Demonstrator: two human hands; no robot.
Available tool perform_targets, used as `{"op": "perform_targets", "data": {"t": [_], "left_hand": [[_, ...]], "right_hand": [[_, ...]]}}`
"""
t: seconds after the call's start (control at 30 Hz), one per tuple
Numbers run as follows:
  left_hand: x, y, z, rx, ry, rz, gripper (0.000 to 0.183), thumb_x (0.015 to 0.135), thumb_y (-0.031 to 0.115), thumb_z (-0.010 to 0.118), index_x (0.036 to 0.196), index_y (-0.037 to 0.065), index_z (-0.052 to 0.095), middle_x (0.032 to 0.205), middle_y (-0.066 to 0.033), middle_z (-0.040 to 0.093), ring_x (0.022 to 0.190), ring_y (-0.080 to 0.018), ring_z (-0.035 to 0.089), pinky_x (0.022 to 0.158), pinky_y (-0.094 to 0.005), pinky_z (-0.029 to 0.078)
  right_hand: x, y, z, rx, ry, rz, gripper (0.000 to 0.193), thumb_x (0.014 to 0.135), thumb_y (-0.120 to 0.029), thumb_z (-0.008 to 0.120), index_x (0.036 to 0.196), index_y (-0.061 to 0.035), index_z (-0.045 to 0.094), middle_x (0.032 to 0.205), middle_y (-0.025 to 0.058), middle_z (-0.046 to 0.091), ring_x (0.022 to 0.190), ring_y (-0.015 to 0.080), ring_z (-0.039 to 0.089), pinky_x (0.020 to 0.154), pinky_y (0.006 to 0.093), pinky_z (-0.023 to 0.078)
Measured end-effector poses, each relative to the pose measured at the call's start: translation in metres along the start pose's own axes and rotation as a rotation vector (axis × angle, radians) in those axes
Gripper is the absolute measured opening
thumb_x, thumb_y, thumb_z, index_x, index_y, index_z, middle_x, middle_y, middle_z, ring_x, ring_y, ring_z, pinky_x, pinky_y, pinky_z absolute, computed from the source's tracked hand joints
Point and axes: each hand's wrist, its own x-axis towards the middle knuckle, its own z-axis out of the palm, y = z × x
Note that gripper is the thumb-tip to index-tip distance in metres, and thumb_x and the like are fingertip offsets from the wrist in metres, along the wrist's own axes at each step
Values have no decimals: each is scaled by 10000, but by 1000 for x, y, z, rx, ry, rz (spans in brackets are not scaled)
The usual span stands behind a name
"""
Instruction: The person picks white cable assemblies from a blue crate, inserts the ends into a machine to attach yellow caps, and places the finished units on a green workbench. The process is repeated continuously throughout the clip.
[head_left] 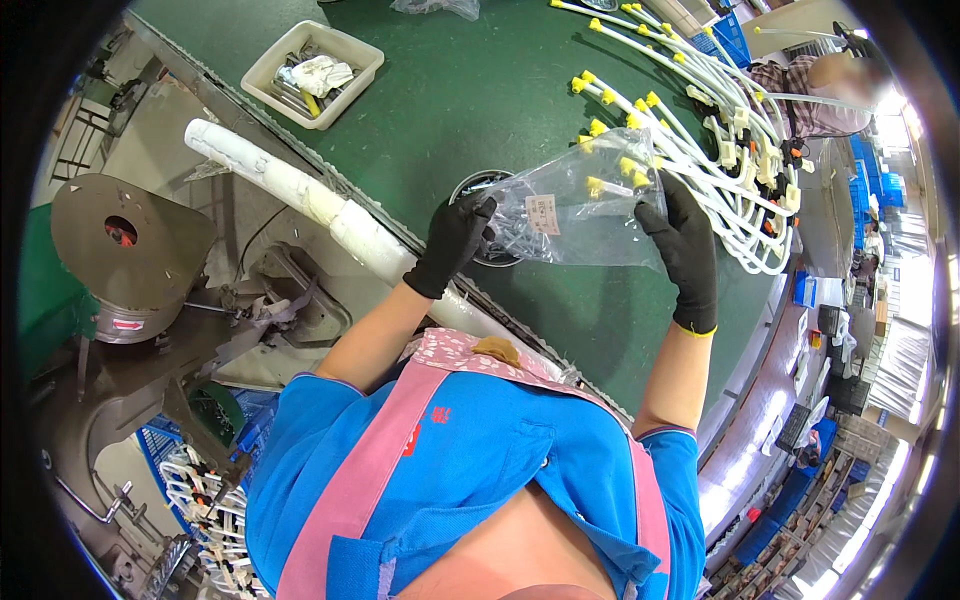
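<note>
Between my hands a clear plastic bag with a small pale label is stretched out over the green table. My left hand, in a black glove, is closed on the bag's left end. On the other side my right hand, gloved in black with a yellow cuff edge, pinches the bag's right end. Small dark pieces show through the plastic near my left hand; I cannot tell whether they lie in the bag or behind it. Under that end stands a round metal bowl, partly hidden by the bag and my left hand.
White tubes with yellow caps lie bundled at the right of the green table. A cream tray of tools stands far left. A white wrapped pipe runs along the near edge. At left is a machine; another person sits far right.
</note>
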Motion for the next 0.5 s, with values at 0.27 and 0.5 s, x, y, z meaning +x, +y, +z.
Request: {"op": "perform_targets", "data": {"t": [0.27,0.5], "left_hand": [[0,-3,-3,-35,12,33,285,943,287,573,1076,50,660,609,-12,592,483,-72,541,448,-242,436],[-7,27,-9,-72,42,90,295,952,300,561,1062,40,649,604,13,551,477,-50,507,442,-223,416]], "right_hand": [[-10,-14,6,-368,49,-154,275,926,-242,600,802,1,629,617,-15,525,573,75,467,551,245,389],[-7,-20,8,-268,136,-98,232,921,-218,605,881,3,662,649,-9,554,590,70,475,562,231,389]]}}
